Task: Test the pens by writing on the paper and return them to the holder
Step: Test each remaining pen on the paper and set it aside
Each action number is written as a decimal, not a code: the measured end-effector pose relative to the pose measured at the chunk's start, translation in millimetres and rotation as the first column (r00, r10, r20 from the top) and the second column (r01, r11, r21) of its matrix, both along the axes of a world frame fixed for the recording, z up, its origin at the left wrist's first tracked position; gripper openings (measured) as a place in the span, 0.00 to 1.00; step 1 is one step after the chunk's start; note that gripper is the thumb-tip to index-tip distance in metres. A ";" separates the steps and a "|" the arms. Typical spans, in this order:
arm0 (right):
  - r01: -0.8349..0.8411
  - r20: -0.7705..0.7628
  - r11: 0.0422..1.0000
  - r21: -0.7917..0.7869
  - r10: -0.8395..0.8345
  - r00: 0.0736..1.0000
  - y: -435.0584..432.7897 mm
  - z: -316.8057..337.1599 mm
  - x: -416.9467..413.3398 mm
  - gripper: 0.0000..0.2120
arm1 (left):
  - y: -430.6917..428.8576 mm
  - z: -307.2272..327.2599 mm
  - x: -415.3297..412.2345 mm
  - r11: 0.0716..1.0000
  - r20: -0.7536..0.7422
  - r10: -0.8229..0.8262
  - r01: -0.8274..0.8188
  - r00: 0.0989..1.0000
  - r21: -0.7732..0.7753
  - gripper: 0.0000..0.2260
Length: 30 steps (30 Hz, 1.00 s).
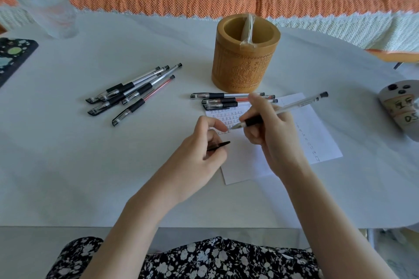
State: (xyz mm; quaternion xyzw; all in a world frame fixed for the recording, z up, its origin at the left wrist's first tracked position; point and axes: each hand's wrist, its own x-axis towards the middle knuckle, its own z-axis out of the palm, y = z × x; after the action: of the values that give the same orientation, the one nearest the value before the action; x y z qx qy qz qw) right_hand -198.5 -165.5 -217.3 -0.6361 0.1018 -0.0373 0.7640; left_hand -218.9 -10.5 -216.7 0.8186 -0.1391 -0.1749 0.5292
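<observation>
Right hand (269, 129): pinches an uncapped clear gel pen (283, 110) at its black rubber grip, thumb and fingers pressed together around it, tip angled down just above the paper, judged ready to write
Left hand (204, 147): curled around the pen's black cap (218, 145), only the cap's pointed clip end showing past the fingers; thumb and forefinger are raised free near the pen tip, probably having the cap kept close for recapping
Paper (294, 142): white sheet lying flat on the table under both hands, upper left filled with rows of small test marks in red and black, a column of numbers down its right side
Tested or waiting pens (226, 99): three capped pens lie side by side along the paper's top edge, just in front of the holder
Loose pile (133, 92): five capped pens crossed over each other, well apart to the left
Bamboo holder (246, 54): upright carved cylinder, holding only a plastic-wrapped item, no pens returned yet
Stage: judged mid-task, testing one pen
</observation>
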 end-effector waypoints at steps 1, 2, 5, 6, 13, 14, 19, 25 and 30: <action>-0.019 -0.001 0.999 -0.032 0.019 1.000 2.2 1.4 -2.2 0.20 | -0.4 0.3 0.0 1.000 -0.010 -0.007 0.007 1.000 -0.014 0.10; -0.033 -0.004 0.998 -0.060 0.033 0.999 4.6 3.0 -4.2 0.21 | -0.6 0.2 0.1 1.000 -0.012 -0.009 0.008 1.000 -0.024 0.11; -0.046 -0.015 0.992 -0.117 0.045 0.999 9.8 6.6 -7.9 0.20 | 0.1 0.8 0.0 0.999 -0.009 -0.007 0.007 1.000 -0.047 0.11; -0.051 -0.019 0.990 -0.130 0.049 0.999 11.3 7.3 -8.7 0.20 | 0.0 1.0 -0.6 0.998 -0.011 -0.010 0.010 1.000 -0.057 0.11; -0.174 -0.012 0.969 -0.173 0.175 0.985 14.7 6.0 -10.6 0.15 | -2.0 2.6 -1.0 0.984 -0.098 -0.056 0.038 0.994 -0.176 0.12; -0.188 -0.004 0.970 -0.151 0.190 0.982 14.3 6.2 -10.6 0.14 | -1.5 2.6 -0.8 0.976 -0.116 -0.059 0.033 0.991 -0.214 0.13; -0.204 0.063 0.966 -0.159 0.216 0.974 9.4 8.8 -12.5 0.19 | 0.6 2.8 0.1 0.973 -0.001 -0.016 0.015 1.000 -0.228 0.14; -0.232 0.045 0.964 -0.132 0.240 0.970 0.2 5.9 -11.1 0.13 | 6.2 0.6 5.3 0.975 0.079 0.167 -0.152 0.983 -0.163 0.04; -0.209 0.037 0.968 -0.139 0.216 0.976 -3.8 4.5 -11.5 0.16 | 5.0 0.7 5.7 0.975 0.170 0.192 -0.167 0.967 -0.149 0.07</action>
State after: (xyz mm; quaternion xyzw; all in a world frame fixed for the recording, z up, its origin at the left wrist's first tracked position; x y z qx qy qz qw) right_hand -210.0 -169.3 -212.8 -0.6919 0.0106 0.0217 0.7215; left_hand -213.2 -5.5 -216.0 0.8032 -0.1238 -0.0406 0.5812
